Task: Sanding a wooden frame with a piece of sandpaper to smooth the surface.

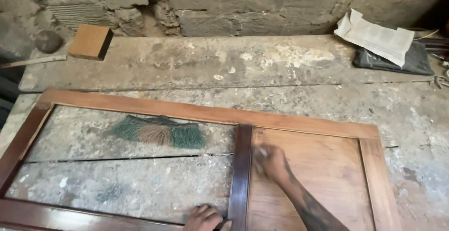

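Observation:
A wooden door frame (299, 124) lies flat on a rough workbench. Its right half holds a plain wood panel (322, 175); its left half is an open bay showing the bench. The middle upright (241, 175) is dark and glossy. My right hand (270, 161) is blurred, pressed on the panel just beside that upright and closed on a small pale cloth (260, 152). My left hand (205, 219) rests with its fingers down on the bottom rail at the foot of the upright, partly cut off by the picture's edge.
A hand brush with green and brown bristles (159, 135) lies inside the open bay. At the back sit a wooden block (90, 41), a round stone (48, 40), and folded paper (374, 35) on a black bag (397, 61). A rough masonry wall (262, 1) stands behind.

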